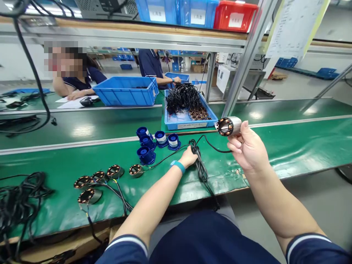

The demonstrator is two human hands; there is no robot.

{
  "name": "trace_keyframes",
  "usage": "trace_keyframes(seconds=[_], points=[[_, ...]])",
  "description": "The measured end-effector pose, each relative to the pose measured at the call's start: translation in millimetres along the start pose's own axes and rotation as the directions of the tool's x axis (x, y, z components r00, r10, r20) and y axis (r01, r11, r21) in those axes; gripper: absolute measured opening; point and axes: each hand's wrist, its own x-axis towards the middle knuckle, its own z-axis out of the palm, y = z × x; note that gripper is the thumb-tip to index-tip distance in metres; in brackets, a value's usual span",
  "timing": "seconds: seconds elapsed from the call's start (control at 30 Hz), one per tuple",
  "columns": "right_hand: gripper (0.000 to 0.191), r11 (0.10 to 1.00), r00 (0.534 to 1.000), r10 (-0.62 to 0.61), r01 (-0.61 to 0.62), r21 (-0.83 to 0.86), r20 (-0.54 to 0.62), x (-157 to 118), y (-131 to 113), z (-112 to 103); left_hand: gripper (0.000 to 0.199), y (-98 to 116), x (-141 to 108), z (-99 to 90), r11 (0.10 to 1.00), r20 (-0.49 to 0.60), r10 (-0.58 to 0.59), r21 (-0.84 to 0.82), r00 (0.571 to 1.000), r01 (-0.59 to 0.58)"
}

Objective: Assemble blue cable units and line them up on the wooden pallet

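Raised over the bench, my right hand [251, 148] grips a metal motor stator [233, 125] with copper windings, its open end facing left. My left hand [189, 157], with a teal band at the wrist, is closed on a bundle of black cable [202, 167] above the green mat. A thin cable runs left from there to a small stator [135, 170] lying on the mat. Several blue plastic housings [146, 154] stand behind it. Further left lie several stators with cables, among them a larger one [90, 196].
A blue tray [189, 125] of black cables and copper-coloured parts stands behind the housings, beside a blue crate [128, 91]. Coiled cables [24, 198] lie at left. A metal post [243, 55] rises behind my right hand. Two people sit across the bench.
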Motion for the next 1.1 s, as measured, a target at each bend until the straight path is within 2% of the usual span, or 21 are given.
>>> trace_keyframes(seconds=[0.1,0.2,0.27,0.33,0.4,0.47,0.5,0.53,0.57,0.6,0.67,0.7,0.73,0.77,0.8,0.83,0.87,0.9,0.93,1.0,1.1], points=[[0.047,0.998,0.996,0.029,-0.025,0.049,-0.086,18.1,14.4,-24.8,0.04,-18.5,-32.6,-39.8,0.988,0.108,0.01,0.149,0.994,-0.026],[0.042,0.984,0.974,0.142,-0.119,0.136,-0.175,36.4,29.9,-44.9,0.022,-32.2,-79.2,-93.7,0.966,0.194,0.004,0.253,0.981,-0.054],[0.035,0.96,0.952,0.233,-0.192,0.204,-0.199,47.2,34.1,-55.5,0.031,-28.9,-107.3,-126.8,0.972,0.222,0.006,0.227,0.975,-0.058],[0.031,0.944,0.941,0.273,-0.221,0.247,-0.201,57.3,29.5,-64.3,0.052,-13.6,-124.2,-145.0,0.998,0.25,0.035,0.041,0.968,-0.046],[0.03,0.958,0.955,0.218,-0.171,0.231,-0.199,67.5,14.3,-70.7,0.068,10.6,-126.5,-138.7,0.961,0.262,0.082,-0.278,0.962,-0.007],[0.031,0.986,0.968,0.042,-0.001,0.166,-0.247,78.2,-10.1,-73.7,0.071,38.6,-116.8,-107.7,0.824,0.239,0.128,-0.566,0.962,0.031],[0.032,0.986,0.952,-0.083,0.121,0.113,-0.295,83.3,-24.5,-74.0,0.07,52.0,-109.4,-86.1,0.759,0.228,0.147,-0.65,0.963,0.038],[0.033,0.966,0.911,-0.224,0.254,0.042,-0.347,88.0,-39.5,-73.6,0.071,63.6,-101.2,-63.5,0.701,0.219,0.175,-0.713,0.96,0.035],[0.036,0.924,0.846,-0.367,0.38,-0.046,-0.387,92.0,-54.1,-72.8,0.075,72.4,-92.6,-42.2,0.667,0.219,0.207,-0.744,0.953,0.026],[0.039,0.865,0.77,-0.494,0.481,-0.14,-0.404,95.2,-67.2,-72.2,0.079,77.4,-84.0,-24.6,0.672,0.202,0.249,-0.74,0.947,-0.019],[0.041,0.753,0.66,-0.658,0.589,-0.292,-0.363,98.4,-85.7,-72.8,0.08,73.6,-65.9,-6.6,0.781,0.046,0.345,-0.568,0.937,-0.259],[0.042,0.716,0.637,-0.698,0.611,-0.338,-0.328,98.5,-89.4,-74.6,0.074,64.4,-55.9,-7.1,0.839,-0.068,0.401,-0.373,0.914,-0.396],[0.044,0.698,0.636,-0.714,0.615,-0.366,-0.292,97.9,-88.7,-77.3,0.067,51.0,-45.1,-13.3,0.869,-0.181,0.454,-0.124,0.872,-0.479],[0.046,0.703,0.658,-0.706,0.601,-0.381,-0.263,96.8,-83.4,-81.1,0.061,34.3,-33.4,-23.4,0.869,-0.272,0.495,0.128,0.825,-0.479],[0.048,0.73,0.7,-0.67,0.564,-0.385,-0.246,95.6,-73.7,-85.7,0.06,15.9,-20.9,-35.6,0.857,-0.331,0.499,0.325,0.801,-0.4],[0.049,0.781,0.761,-0.601,0.496,-0.379,-0.243,94.6,-60.1,-90.9,0.065,-2.7,-8.2,-47.9,0.851,-0.371,0.458,0.447,0.808,-0.277],[0.049,0.844,0.83,-0.497,0.396,-0.361,-0.254,94.1,-43.3,-96.3,0.068,-19.9,4.2,-58.4,0.843,-0.379,0.395,0.512,0.837,-0.166],[0.048,0.908,0.893,-0.357,0.263,-0.325,-0.275,94.2,-24.3,-101.6,0.068,-34.1,15.6,-66.0,0.826,-0.351,0.35,0.554,0.868,-0.109],[0.048,0.955,0.933,-0.203,0.122,-0.27,-0.298,94.8,-4.0,-106.5,0.067,-44.4,25.2,-69.9,0.807,-0.319,0.329,0.584,0.889,-0.089],[0.046,0.985,0.946,0.053,-0.103,-0.142,-0.319,96.9,36.0,-113.9,0.06,-51.3,37.8,-65.9,0.79,-0.295,0.327,0.607,0.898,-0.088],[0.043,0.95,0.913,0.285,-0.31,-0.044,-0.291,96.8,83.0,-117.5,0.051,-33.5,43.7,-39.0,0.808,-0.328,0.375,0.574,0.867,-0.132]])
